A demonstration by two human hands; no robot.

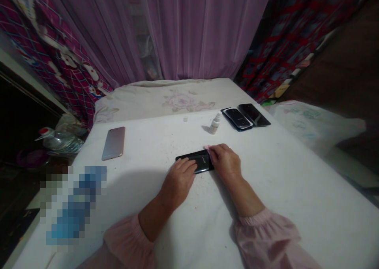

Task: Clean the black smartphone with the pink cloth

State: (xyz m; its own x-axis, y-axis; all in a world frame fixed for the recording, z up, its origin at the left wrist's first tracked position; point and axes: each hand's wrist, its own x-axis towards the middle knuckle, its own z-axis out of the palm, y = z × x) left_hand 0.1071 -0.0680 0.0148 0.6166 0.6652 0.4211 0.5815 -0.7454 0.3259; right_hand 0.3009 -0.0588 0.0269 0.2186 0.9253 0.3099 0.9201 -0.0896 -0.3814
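A dark, glossy phone [203, 163] lies back side up on the white table, with a light brand mark near its right end. My left hand [181, 177] rests over its left half, the fingers stretched out and lying flat on the back. At the phone's right end, my right hand [227, 162] is closed, pinching a small pink cloth [206, 147] against the upper corner. Most of that cloth is hidden under my fingers. Just beyond my right hand stands a small white spray bottle [215, 123].
A rose-gold phone [114, 143] lies to the left. Several dark phones [254, 115] lie at the back right, some stacked. A small pale square [185, 119] sits behind the work spot. Beyond the table's left edge is a large clear bottle [60, 140]; purple curtains [189, 32] hang behind.
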